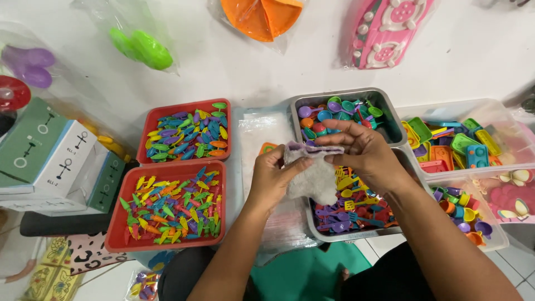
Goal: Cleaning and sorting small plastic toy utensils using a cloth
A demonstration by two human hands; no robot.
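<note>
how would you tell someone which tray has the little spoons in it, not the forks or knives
Start from the two hands, left and right, holding a small clear bag at the middle of the table. The spoon tray is the grey metal one just beyond the right hand's fingers. Unlike the two red trays of flat pointed pieces to the left, it holds round-bowled spoons in purple, teal and green.

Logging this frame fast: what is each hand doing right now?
Left hand: closed on the small clear plastic bag, thumb on its top edge.
Right hand: fingers pinching the same bag's top edge from the other side.
</note>
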